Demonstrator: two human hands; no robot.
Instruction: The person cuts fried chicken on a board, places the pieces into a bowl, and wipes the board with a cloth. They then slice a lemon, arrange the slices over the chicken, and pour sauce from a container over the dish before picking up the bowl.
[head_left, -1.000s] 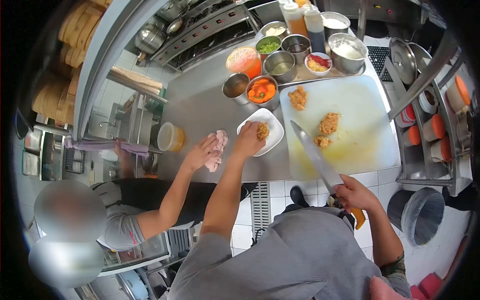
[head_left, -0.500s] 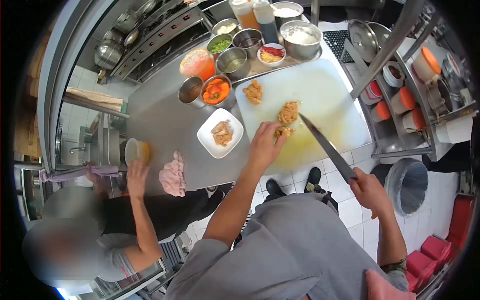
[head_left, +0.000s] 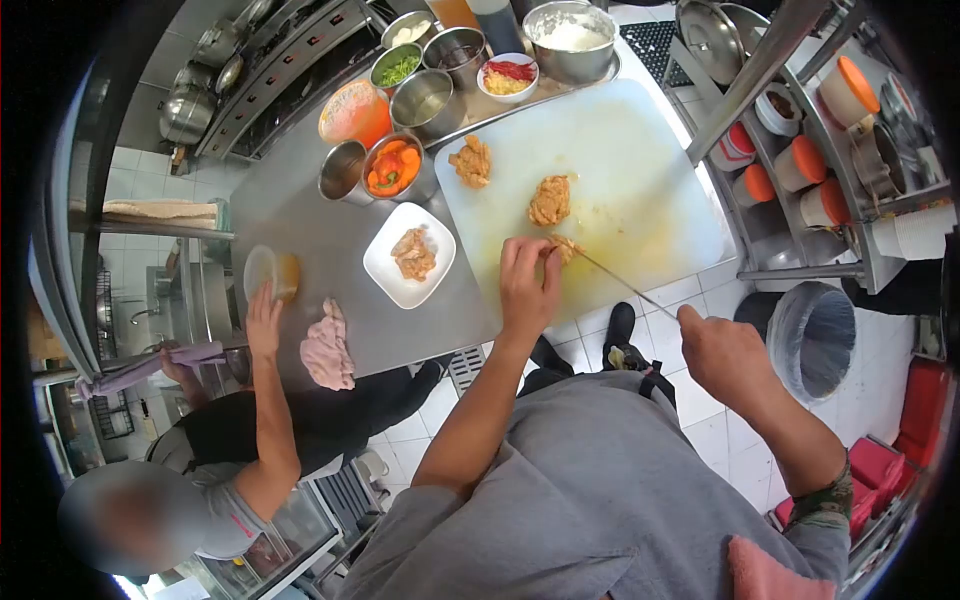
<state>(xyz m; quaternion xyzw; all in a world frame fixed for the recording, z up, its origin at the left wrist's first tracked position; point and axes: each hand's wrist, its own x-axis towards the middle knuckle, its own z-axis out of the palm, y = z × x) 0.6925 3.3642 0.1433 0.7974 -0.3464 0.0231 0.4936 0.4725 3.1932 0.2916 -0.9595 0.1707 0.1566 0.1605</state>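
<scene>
My right hand [head_left: 727,352] is wrapped round the handle of a long kitchen knife [head_left: 628,284], its blade seen nearly edge-on and pointing left. The blade's tip end meets a small piece of browned, marinated-looking meat [head_left: 567,248] near the front edge of the white cutting board [head_left: 640,150]. Bent fingers of my left hand [head_left: 528,280] hold that piece from its left side and partly hide it. Just beyond lies a larger heap of the same meat [head_left: 550,201], and another heap [head_left: 471,162] is at the board's left corner.
Left of the board are a white square dish [head_left: 384,268] with meat, a pot of carrots [head_left: 396,168] and a pink cloth [head_left: 328,345]. Several pots and bowls line the back. At left, a co-worker's hand [head_left: 264,318] touches a plastic tub [head_left: 262,272].
The knife has moved left and turned edge-on, its tip now at the small piece. My right hand has shifted slightly. The camera view has moved, and the co-worker's hand is nearer the tub.
</scene>
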